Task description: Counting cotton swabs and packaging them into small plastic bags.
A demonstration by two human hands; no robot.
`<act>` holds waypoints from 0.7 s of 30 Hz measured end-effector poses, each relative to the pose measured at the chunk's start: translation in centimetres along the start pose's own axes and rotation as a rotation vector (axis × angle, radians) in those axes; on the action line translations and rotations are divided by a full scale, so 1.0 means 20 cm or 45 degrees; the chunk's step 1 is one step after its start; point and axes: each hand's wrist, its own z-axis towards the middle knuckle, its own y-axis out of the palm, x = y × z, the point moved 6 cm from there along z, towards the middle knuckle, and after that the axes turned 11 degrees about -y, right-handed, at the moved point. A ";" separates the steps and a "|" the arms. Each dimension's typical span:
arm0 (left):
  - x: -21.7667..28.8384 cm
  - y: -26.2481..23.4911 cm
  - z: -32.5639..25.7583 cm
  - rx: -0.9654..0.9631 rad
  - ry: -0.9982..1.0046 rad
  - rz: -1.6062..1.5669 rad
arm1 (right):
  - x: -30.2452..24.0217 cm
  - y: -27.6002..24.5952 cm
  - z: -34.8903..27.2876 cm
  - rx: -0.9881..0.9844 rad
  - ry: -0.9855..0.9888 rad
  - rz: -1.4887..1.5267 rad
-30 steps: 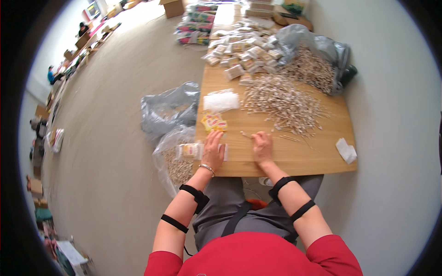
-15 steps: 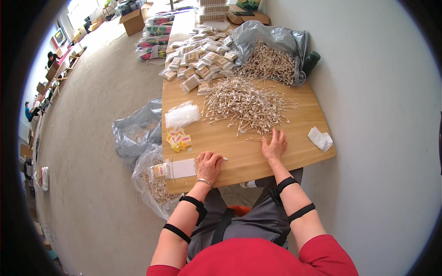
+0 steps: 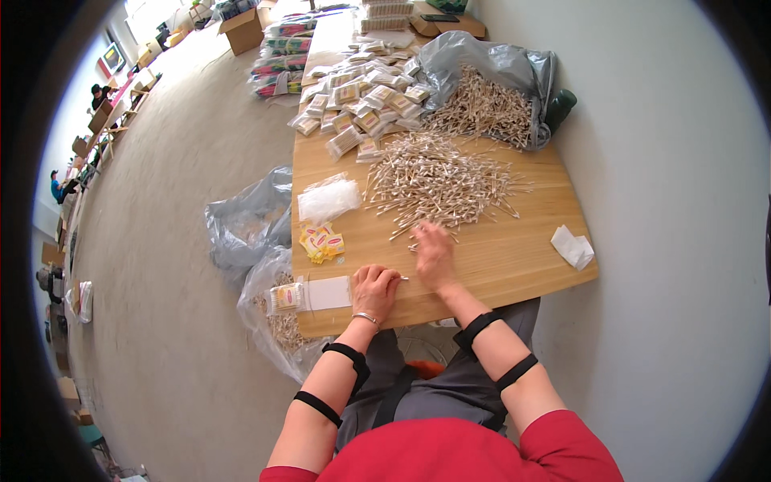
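My left hand (image 3: 375, 291) rests near the table's front edge with its fingers closed around cotton swabs; one white tip pokes out past them. Beside it lies a white card (image 3: 329, 293), and left of that a filled pack of cotton swabs (image 3: 287, 298) with a yellow label. My right hand (image 3: 434, 257) is at the near edge of a loose heap of cotton swabs (image 3: 446, 181). Its fingers bend down among a few stray swabs and are slightly blurred, so its grip is unclear.
Clear plastic bags (image 3: 329, 199) and yellow labels (image 3: 322, 243) lie at the left. Finished packets (image 3: 345, 143) pile up behind. A grey bag of swabs (image 3: 482, 108), a dark green bottle (image 3: 560, 111) and a crumpled tissue (image 3: 572, 247) are on the right. Plastic sacks (image 3: 249, 225) stand beside the table.
My right hand has moved left along the near edge of the swab heap. My left hand stays by the white card, still closed on swabs. The whole view has shifted slightly.
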 end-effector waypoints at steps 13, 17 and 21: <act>-0.03 0.00 -0.01 -0.009 -0.038 -0.027 | 0.17 -0.10 -0.03 0.125 0.347 -0.402; -0.03 0.01 -0.01 -0.033 -0.031 -0.055 | -0.07 -0.06 -0.12 0.101 0.259 -0.358; -0.03 0.01 -0.01 -0.021 -0.011 -0.075 | -0.19 0.01 -0.15 0.033 0.178 -0.267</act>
